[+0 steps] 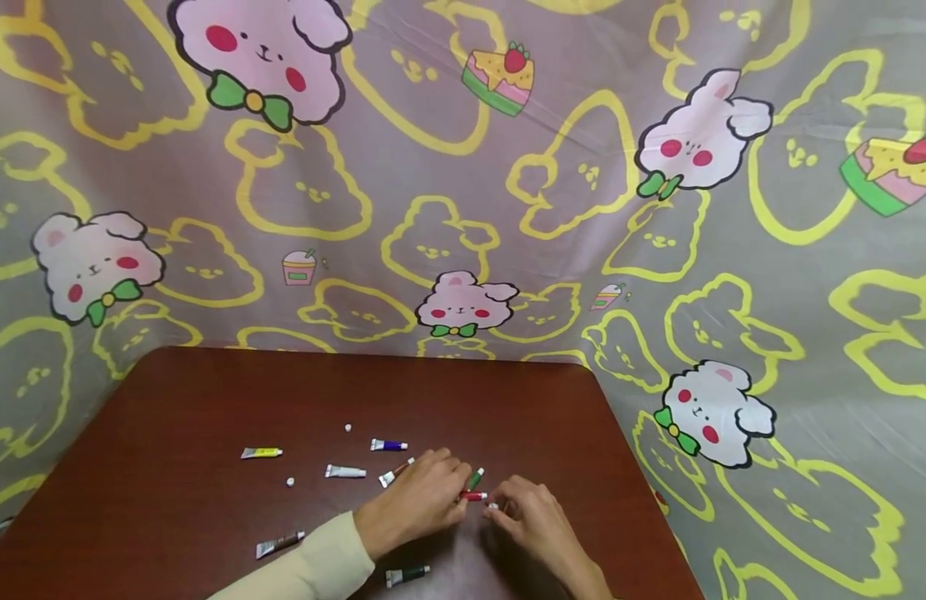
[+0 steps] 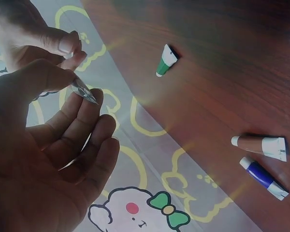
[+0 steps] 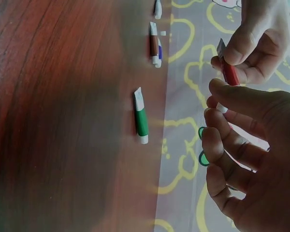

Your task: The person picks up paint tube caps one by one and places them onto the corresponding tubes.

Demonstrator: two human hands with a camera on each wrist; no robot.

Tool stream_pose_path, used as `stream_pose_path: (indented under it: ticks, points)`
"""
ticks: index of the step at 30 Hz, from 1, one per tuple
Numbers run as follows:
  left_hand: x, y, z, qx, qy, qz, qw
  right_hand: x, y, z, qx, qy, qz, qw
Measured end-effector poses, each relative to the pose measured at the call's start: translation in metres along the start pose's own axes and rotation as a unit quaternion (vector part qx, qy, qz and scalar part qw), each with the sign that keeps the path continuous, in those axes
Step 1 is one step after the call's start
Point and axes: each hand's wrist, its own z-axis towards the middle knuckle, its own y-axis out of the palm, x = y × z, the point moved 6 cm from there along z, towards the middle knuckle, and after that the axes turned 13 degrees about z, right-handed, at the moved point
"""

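Note:
In the head view, my left hand (image 1: 425, 500) pinches a red paint tube (image 1: 474, 497) between thumb and fingers; its crimped silver end shows beside the thumb in the right wrist view. To the right, my right hand (image 1: 536, 518) pinches a small white cap (image 3: 222, 108) between thumb and fingertips. The cap is off the tube, a short gap away from its tip. Just beyond the hands lies a green paint tube (image 3: 141, 118) on the table. A light brown paint tube (image 1: 387, 479) is partly covered by my left hand in the head view.
On the brown table (image 1: 207, 392) lie yellow (image 1: 262, 452), white (image 1: 346, 472), blue (image 1: 389, 446), dark brown (image 1: 280, 544) and dark green (image 1: 407, 576) paint tubes. Two loose white caps lie there, one farther back (image 1: 347, 427). A patterned cloth (image 1: 432, 183) hangs around the table.

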Motion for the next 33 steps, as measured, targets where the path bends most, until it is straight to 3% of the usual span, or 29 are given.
stream_pose_path:
  ticks: [5, 15, 33]
  points:
    - [-0.001, -0.001, -0.002, 0.01, -0.001, 0.005, 0.9999, -0.002, 0.003, 0.003, 0.002, -0.025, -0.006, 1.0]
    - [-0.002, -0.001, -0.008, 0.017, 0.0, 0.001, 0.9999, -0.004, 0.004, 0.008, 0.016, 0.005, -0.003, 1.0]
    - [-0.01, -0.001, -0.021, 0.037, 0.025, -0.037, 0.9983, -0.009, 0.014, 0.014, 0.022, -0.051, 0.03, 0.998]
